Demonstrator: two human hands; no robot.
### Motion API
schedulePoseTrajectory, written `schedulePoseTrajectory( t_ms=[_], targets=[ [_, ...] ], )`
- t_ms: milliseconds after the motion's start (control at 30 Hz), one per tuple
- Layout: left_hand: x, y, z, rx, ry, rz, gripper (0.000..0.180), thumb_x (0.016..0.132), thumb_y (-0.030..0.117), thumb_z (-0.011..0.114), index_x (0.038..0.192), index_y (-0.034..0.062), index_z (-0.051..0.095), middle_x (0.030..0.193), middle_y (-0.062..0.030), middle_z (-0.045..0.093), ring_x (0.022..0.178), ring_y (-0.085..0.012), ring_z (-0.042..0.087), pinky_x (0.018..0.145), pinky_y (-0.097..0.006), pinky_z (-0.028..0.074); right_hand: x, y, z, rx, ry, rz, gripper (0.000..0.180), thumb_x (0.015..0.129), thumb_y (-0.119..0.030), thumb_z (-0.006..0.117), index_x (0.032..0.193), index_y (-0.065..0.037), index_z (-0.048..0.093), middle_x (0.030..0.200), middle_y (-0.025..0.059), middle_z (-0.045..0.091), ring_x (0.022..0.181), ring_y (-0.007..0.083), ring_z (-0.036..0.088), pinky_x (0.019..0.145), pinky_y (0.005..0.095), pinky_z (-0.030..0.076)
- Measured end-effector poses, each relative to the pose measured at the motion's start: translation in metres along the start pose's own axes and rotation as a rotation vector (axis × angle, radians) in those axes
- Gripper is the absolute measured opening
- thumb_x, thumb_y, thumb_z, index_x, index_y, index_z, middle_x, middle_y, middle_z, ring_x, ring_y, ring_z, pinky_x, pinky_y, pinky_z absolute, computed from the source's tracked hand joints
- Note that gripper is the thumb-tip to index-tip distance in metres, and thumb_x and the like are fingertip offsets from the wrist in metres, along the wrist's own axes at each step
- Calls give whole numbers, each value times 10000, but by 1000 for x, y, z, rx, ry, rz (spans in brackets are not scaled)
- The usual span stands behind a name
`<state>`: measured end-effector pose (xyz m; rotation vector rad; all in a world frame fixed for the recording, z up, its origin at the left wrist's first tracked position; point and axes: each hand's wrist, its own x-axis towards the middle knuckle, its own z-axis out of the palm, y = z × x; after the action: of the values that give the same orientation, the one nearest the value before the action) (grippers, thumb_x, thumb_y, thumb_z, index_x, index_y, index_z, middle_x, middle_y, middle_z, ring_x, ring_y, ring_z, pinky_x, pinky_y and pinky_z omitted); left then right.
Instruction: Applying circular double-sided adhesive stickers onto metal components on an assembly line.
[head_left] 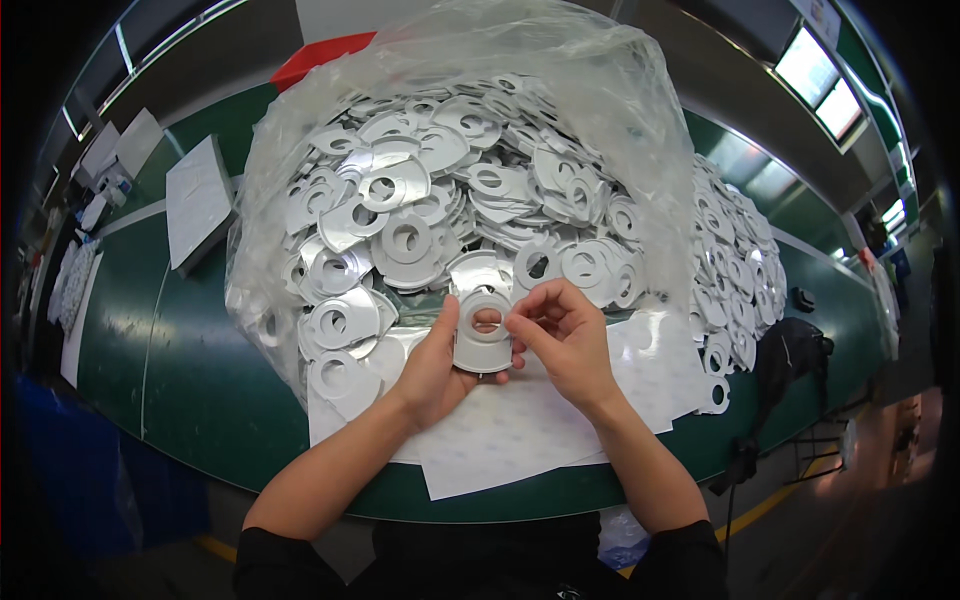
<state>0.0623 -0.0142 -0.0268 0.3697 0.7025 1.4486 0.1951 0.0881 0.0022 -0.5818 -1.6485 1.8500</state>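
My left hand holds a silver ring-shaped foil piece from below, thumb along its left edge. My right hand pinches the same piece at its upper right rim with fingertips curled over it. Both hands hover over white backing sheets at the near edge of the green table. Just beyond them a clear plastic bag lies open, heaped with several similar silver ring pieces.
A second pile of silver ring pieces lies to the right of the bag. A grey flat board and white items sit at the far left. A red object shows behind the bag. A black item hangs at the table's right edge.
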Motion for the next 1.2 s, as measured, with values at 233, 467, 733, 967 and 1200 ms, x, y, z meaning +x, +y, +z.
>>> schedulePoseTrajectory(
  t_ms=[233, 467, 733, 967, 1200],
  targets=[
    [0, 0, 0, -4, -6, -2, 600, 965, 522, 158, 1116, 73, 526, 1033, -96, 577, 902, -236, 573, 719, -335, 456, 0, 2, 0, 36, 5, 1, 174, 806, 5, 650, 901, -25, 507, 832, 59, 601, 665, 89, 572, 600, 201, 475],
    [0, -2, -1, -5, -11, -1, 602, 966, 520, 155, 1109, 71, 530, 1032, -98, 579, 892, -234, 571, 711, -335, 453, 0, 3, -1, 19, 1, 13, 169, 805, 4, 650, 896, -24, 511, 838, 63, 605, 673, 92, 577, 608, 202, 480],
    [0, 0, 0, -2, 7, 3, 600, 966, 520, 156, 1092, 69, 532, 1030, -104, 581, 885, -238, 573, 706, -338, 452, 2, 3, -1, 3, 2, 6, 168, 805, -2, 653, 890, -24, 510, 835, 63, 608, 668, 92, 575, 607, 202, 479],
    [1, 0, -1, -1, -46, 12, 591, 962, 533, 163, 1116, 75, 504, 1010, -127, 560, 897, -229, 576, 711, -321, 456, 0, 3, 3, -5, 42, -26, 140, 806, -41, 660, 856, -10, 533, 767, 56, 604, 569, 70, 550, 515, 187, 445],
    [-1, 0, 1, 143, -21, 43, 327, 969, 349, 380, 1090, 68, 494, 969, -105, 576, 866, -194, 590, 693, -297, 463, -2, 5, 5, -40, 63, -42, 135, 795, -44, 670, 838, -8, 548, 753, 56, 611, 565, 73, 552, 512, 188, 442]
  ],
)
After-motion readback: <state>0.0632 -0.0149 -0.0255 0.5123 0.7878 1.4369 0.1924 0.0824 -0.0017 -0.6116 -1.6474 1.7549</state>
